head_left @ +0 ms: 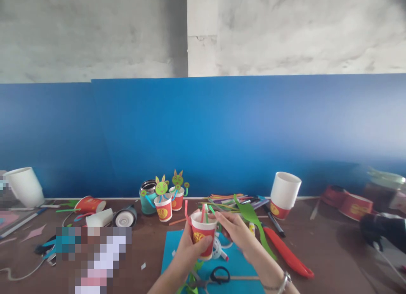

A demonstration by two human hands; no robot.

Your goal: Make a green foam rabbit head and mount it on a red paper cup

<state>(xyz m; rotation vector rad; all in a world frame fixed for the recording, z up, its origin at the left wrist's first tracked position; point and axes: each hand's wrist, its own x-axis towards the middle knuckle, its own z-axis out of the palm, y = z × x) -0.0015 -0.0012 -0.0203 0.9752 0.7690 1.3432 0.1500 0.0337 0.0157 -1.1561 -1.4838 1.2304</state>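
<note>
A red and white paper cup (205, 237) with a gold emblem is held up in front of me. My left hand (187, 248) wraps round it, thumb across the front. Red and green straws (206, 216) stand up inside the cup, and a bent red straw (186, 211) sticks out at its left side. At the right rim, my right hand (236, 231) has its fingers closed at a green straw (212, 210); its fingertips are partly hidden. Below lie a blue sheet (171, 243), a white tape dispenser (218, 248) and dark-handled scissors (220, 275).
Two cups with green animal faces (163, 209) stand at the back beside a teal flask (147, 201). Loose straws (226, 199), a white cup stack (285, 190) and a red pouch-like item (288, 254) lie to the right. A tipped cup (90, 205) is left. Blue panel (203, 133) behind.
</note>
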